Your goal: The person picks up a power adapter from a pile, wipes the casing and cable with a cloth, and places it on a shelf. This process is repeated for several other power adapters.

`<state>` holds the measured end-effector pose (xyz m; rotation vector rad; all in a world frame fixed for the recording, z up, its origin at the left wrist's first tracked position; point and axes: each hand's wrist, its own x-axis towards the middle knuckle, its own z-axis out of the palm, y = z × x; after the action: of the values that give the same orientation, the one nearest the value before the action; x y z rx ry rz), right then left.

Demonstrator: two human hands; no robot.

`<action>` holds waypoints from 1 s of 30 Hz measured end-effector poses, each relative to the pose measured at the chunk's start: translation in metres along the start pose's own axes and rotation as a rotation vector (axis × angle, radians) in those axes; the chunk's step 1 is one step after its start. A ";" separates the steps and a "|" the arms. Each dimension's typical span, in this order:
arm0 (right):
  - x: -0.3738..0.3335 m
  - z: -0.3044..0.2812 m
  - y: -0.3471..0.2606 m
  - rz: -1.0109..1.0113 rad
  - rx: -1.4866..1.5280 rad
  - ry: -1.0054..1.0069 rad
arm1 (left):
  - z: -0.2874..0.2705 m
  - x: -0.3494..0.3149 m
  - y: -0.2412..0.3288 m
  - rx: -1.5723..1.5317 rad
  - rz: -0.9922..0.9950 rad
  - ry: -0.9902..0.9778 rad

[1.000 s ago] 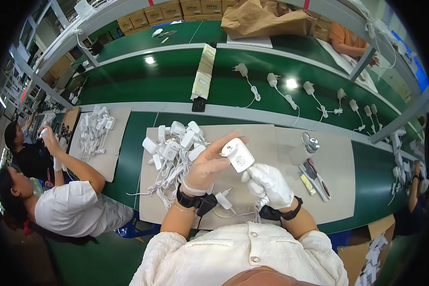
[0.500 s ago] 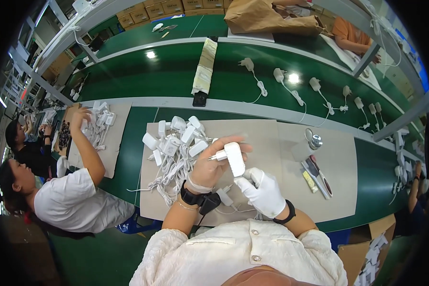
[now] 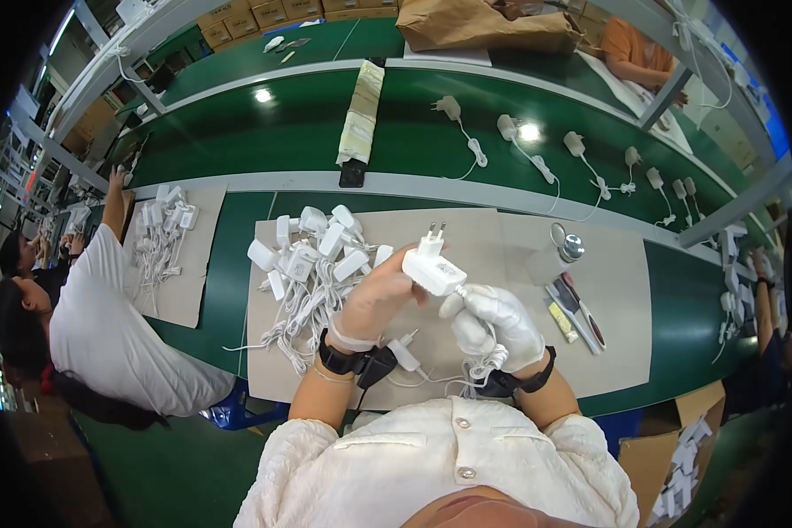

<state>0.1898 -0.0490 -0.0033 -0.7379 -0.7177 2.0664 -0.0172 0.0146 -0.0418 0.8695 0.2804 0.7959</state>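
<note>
A white two-pin power adapter (image 3: 435, 271) is held up over the cardboard mat, its pins pointing away from me. My bare left hand (image 3: 377, 295) grips its left end, with the fingers partly hidden behind it. My right hand (image 3: 499, 324), in a white glove, is closed on the adapter's white cable (image 3: 460, 291) near where it leaves the housing. A coiled bundle of the cable (image 3: 487, 364) hangs below that glove. Another white adapter (image 3: 405, 355) lies on the mat beside my left wrist. Left of my hands sits a heap of white adapters (image 3: 304, 260) with tangled cables.
On the mat's (image 3: 502, 231) right stand a clear bottle with a metal top (image 3: 561, 251) and several pen-like tools (image 3: 575, 310). Several corded adapters (image 3: 537, 150) lie on the green conveyor beyond. A co-worker (image 3: 119, 326) sits at left; an open carton (image 3: 678, 458) stands at lower right.
The adapter has turned, so its pins now point away from me instead of left. My gloved hand has moved slightly right, onto the cable. The co-worker at left has reached farther forward.
</note>
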 end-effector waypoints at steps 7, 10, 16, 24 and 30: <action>-0.007 0.012 0.009 0.041 -0.563 0.267 | 0.018 -0.003 -0.004 -0.074 0.080 0.160; -0.003 0.010 0.026 -0.301 -1.008 0.267 | 0.016 -0.006 -0.002 -0.125 0.110 0.104; 0.005 0.012 0.040 -0.600 -1.343 0.261 | 0.003 -0.011 -0.010 -0.100 0.121 0.185; 0.009 0.011 0.048 -0.729 -1.708 0.305 | -0.022 -0.010 -0.025 -0.478 0.137 0.048; 0.010 0.005 0.051 -0.681 -1.763 0.235 | -0.029 -0.009 -0.030 -0.465 0.171 0.019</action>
<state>0.1556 -0.0680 -0.0380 -1.2700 -2.2151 0.3027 -0.0229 0.0132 -0.0842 0.4512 0.0307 0.9796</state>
